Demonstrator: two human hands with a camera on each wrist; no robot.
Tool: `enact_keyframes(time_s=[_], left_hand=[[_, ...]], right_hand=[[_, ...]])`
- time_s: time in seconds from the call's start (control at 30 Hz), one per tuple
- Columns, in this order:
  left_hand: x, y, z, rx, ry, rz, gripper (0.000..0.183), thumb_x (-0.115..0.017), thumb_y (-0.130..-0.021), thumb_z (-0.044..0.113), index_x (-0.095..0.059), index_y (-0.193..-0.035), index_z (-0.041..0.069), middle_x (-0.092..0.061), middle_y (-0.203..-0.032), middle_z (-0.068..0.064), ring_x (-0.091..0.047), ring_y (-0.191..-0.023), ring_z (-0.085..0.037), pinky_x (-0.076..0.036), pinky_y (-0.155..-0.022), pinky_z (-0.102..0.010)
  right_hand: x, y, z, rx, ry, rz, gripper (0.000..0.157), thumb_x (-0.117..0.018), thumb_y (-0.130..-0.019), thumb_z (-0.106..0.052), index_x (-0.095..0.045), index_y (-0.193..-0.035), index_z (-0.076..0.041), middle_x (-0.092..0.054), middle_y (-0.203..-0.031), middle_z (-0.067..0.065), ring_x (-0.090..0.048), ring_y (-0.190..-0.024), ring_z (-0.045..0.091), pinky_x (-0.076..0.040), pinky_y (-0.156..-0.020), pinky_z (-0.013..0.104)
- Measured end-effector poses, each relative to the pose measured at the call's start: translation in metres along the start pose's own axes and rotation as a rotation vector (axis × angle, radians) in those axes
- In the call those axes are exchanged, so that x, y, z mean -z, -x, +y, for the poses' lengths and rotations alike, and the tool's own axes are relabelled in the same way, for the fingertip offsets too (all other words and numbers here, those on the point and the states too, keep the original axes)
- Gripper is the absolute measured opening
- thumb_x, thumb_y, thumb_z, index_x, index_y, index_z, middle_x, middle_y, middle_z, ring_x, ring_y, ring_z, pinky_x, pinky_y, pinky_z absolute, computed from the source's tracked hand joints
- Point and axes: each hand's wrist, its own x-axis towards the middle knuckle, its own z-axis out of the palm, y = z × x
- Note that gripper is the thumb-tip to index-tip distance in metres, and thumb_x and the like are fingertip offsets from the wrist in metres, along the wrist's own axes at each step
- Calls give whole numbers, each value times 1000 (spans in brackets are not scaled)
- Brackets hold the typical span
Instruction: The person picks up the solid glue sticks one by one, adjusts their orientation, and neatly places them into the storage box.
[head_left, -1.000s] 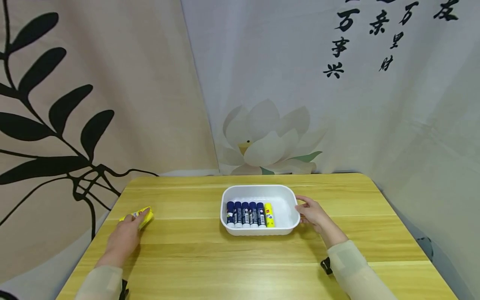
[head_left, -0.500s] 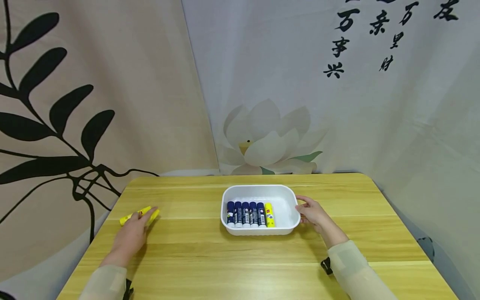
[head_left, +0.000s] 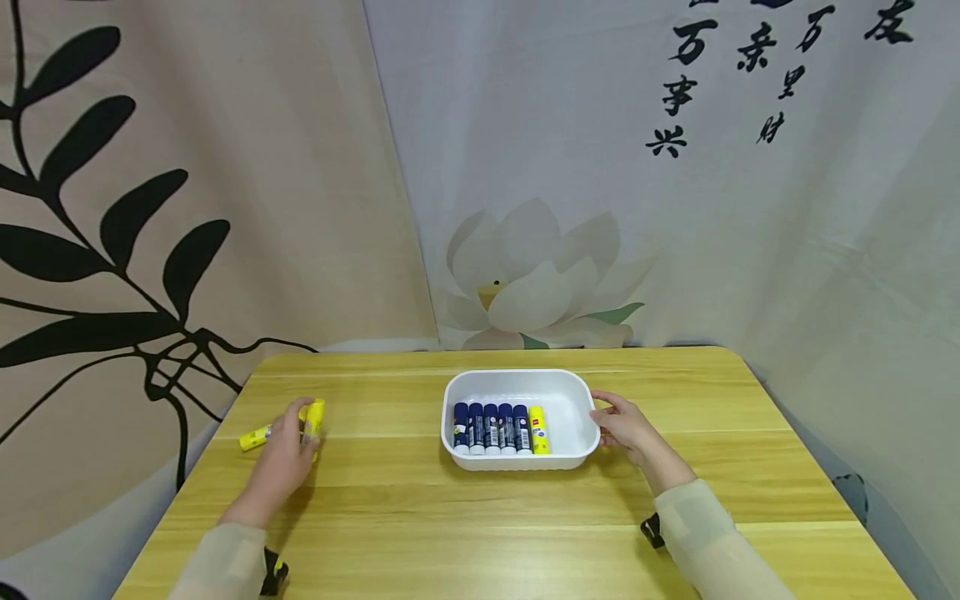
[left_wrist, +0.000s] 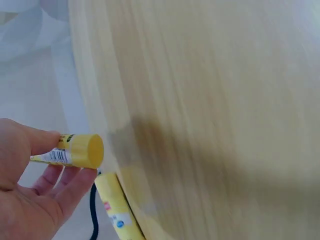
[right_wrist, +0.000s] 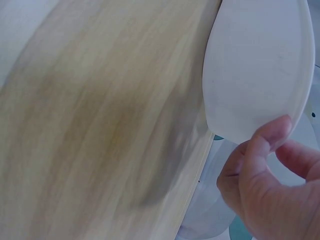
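Observation:
My left hand (head_left: 279, 462) pinches a yellow glue stick (head_left: 315, 415) between thumb and fingers, at the left of the table. In the left wrist view, the held glue stick (left_wrist: 80, 151) has its yellow cap end pointing away from the palm. A second yellow glue stick (head_left: 255, 438) lies on the table just left of that hand, partly hidden by it. At the table's middle stands a white plastic tray (head_left: 572, 417). My right hand (head_left: 624, 427) grips its right rim; the right wrist view shows the fingers and thumb (right_wrist: 281, 131) at the edge.
Inside the tray, several dark blue glue sticks (head_left: 491, 429) stand in a row on its left side, with one yellow glue stick (head_left: 538, 430) at the row's right end. The wooden table (head_left: 480, 533) ends at a printed curtain (head_left: 315, 208) behind.
My left hand has moved right and lifted one yellow glue stick, turning it more upright and parting it from the other. The right hand and tray have stayed put.

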Motion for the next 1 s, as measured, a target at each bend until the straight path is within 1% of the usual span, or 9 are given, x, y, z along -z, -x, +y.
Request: enact_keyframes(time_s=[0.1,0.2,0.37,0.5,0.67,0.8,1.0], left_hand=[[-3,-3,10,-12,48,9,66,-58,-89,-4,-22,-144,5,-45,-107,-24,-54,-88,-31,-48,-64,-36],[-5,-6,22,-22,80,20,65,-59,-88,-5,-24,-143,5,-45,-107,-22,-53,-90,-30,-48,-67,-36],[-13,-9,38,-30,84,12,64,-58,-90,0,-24,-143,7,-44,-109,-19,-52,-89,-28,-48,-68,-34],[-19,-13,49,-43,98,3,64,-59,-90,0,-23,-143,9,-45,-108,-18,-53,-91,-28,-50,-67,-33],[-29,-17,60,-51,144,-1,64,-59,-90,-1,-25,-142,10,-45,-110,-19,-53,-94,-30,-51,-69,-34],[-37,-21,67,-57,155,0,64,-60,-89,-1,-26,-142,12,-45,-110,-18,-53,-93,-28,-51,-70,-33],[-47,-25,78,-54,195,-11,64,-60,-89,0,-26,-142,15,-44,-110,-15,-52,-94,-27,-51,-70,-32]], right_hand=[[0,0,-1,0,-4,3,48,-49,-97,-9,-37,-143,-6,-50,-103,16,-54,-67,14,-50,-61,28],[0,0,-1,-3,-8,4,48,-50,-97,-9,-37,-143,-6,-50,-102,15,-53,-66,13,-50,-60,27],[0,-1,-1,-14,-6,9,47,-49,-97,-8,-37,-143,-7,-49,-102,15,-53,-65,12,-49,-60,26],[0,-1,-1,-18,-3,16,47,-49,-97,-8,-38,-143,-8,-49,-103,15,-53,-66,13,-49,-61,26],[-1,0,-1,-13,-2,7,48,-49,-97,-8,-37,-143,-7,-49,-103,16,-53,-66,12,-49,-61,27],[-1,0,-1,-14,-5,6,48,-49,-97,-8,-37,-143,-7,-49,-104,16,-54,-67,13,-50,-62,27],[-1,0,-1,-9,-5,-5,49,-49,-97,-9,-35,-144,-6,-49,-107,19,-55,-70,14,-50,-63,27]])
